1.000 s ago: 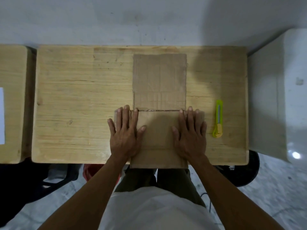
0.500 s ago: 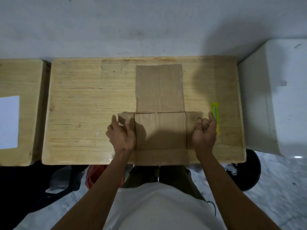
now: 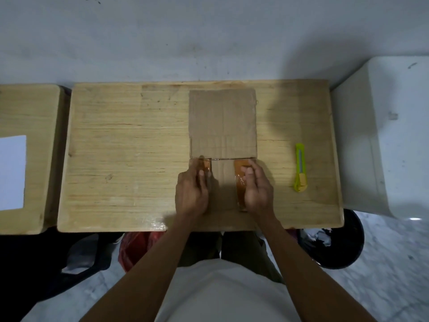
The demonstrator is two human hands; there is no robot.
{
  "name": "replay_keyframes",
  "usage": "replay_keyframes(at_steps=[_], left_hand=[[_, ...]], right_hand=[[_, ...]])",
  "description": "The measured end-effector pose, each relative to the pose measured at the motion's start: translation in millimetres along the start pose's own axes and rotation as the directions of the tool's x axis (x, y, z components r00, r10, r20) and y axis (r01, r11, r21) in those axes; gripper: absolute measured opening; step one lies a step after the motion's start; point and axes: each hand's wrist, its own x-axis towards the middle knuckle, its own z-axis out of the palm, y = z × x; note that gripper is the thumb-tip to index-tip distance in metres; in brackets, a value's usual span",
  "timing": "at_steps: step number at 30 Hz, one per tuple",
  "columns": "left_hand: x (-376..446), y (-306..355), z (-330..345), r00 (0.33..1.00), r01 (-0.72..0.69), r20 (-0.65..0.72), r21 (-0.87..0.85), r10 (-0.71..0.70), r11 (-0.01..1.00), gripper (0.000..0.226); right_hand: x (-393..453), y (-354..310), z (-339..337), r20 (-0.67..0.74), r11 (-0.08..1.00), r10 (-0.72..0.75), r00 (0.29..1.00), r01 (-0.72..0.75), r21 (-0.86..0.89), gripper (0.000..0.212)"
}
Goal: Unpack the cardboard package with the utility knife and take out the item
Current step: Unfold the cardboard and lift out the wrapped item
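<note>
A flat brown cardboard package (image 3: 222,124) lies on the wooden table (image 3: 116,159), its far half spread flat. On the near half, two narrow side flaps covered with glossy orange-brown tape stand turned inward. My left hand (image 3: 192,189) grips the left taped flap (image 3: 206,168), fingers curled over it. My right hand (image 3: 257,189) holds the right taped flap (image 3: 239,182), thumb pressing on the tape. The yellow-green utility knife (image 3: 300,167) lies on the table to the right of my right hand, untouched. No item inside the package shows.
A second wooden stool (image 3: 27,117) with a white sheet (image 3: 11,171) stands at the left. A white box (image 3: 383,135) sits at the right. Below the table edge are a black bin (image 3: 339,247) and a red bag (image 3: 137,247).
My hands went from lying flat on the package to pulling its side flaps outward. Now both flaps are turned inward with their taped faces showing.
</note>
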Motion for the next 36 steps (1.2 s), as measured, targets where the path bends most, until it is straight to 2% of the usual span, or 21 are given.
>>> replay_keyframes(at_steps=[3, 8, 10, 14, 17, 23, 25, 28, 32, 36], left_hand=[[0.9, -3.9, 4.7, 0.999, 0.037, 0.008, 0.041, -0.037, 0.998, 0.038], [-3.3, -13.9, 21.3, 1.0, 0.004, 0.0, 0.122, -0.004, 0.993, 0.036], [-2.7, -14.0, 23.9, 1.0, 0.013, -0.021, 0.131, -0.011, 0.991, 0.037], [10.2, 1.9, 13.2, 0.987, 0.157, -0.032, -0.053, -0.159, 0.986, 0.045], [25.9, 15.0, 5.7, 0.95, 0.303, -0.031, -0.161, -0.312, 0.939, 0.053], [54.3, 20.5, 0.7, 0.893, 0.446, 0.027, -0.2, -0.45, 0.872, 0.082], [57.4, 18.7, 2.0, 0.887, 0.456, 0.058, -0.267, -0.458, 0.849, 0.086], [60.0, 12.1, 3.9, 0.888, 0.456, 0.082, -0.274, -0.451, 0.847, 0.09], [63.8, 2.7, 7.2, 0.863, 0.497, 0.135, -0.394, -0.486, 0.773, 0.079], [63.0, 22.3, -2.4, 0.847, 0.501, 0.219, -0.631, -0.484, 0.592, 0.034]], right_hand=[[0.6, 7.0, 2.7, 0.015, 0.999, -0.003, 1.0, 0.004, -0.047, 0.053], [2.9, 7.1, 8.0, 0.018, 0.98, -0.024, 1.0, 0.027, -0.196, 0.043], [5.5, 1.6, 8.2, 0.016, 0.98, -0.046, 0.999, 0.048, -0.194, 0.045], [17.8, -8.0, 8.0, -0.031, 0.988, -0.074, 0.997, 0.069, -0.136, 0.045], [32.0, -15.4, 9.0, -0.086, 0.986, -0.11, 0.99, 0.098, -0.132, 0.046], [60.6, -28.9, 11.9, -0.035, 0.995, 0.091, 0.995, -0.092, -0.032, 0.061], [62.0, -29.3, 12.4, -0.011, 0.992, 0.127, 0.992, -0.127, 0.021, 0.062], [62.7, -26.7, 11.5, 0.019, 0.966, 0.215, 0.976, -0.216, 0.145, 0.063], [62.3, -29.1, 6.1, 0.071, 0.934, 0.258, 0.963, -0.268, 0.237, 0.06], [62.5, -37.9, 1.6, 0.068, 0.87, 0.32, 0.945, -0.321, 0.374, 0.049]])
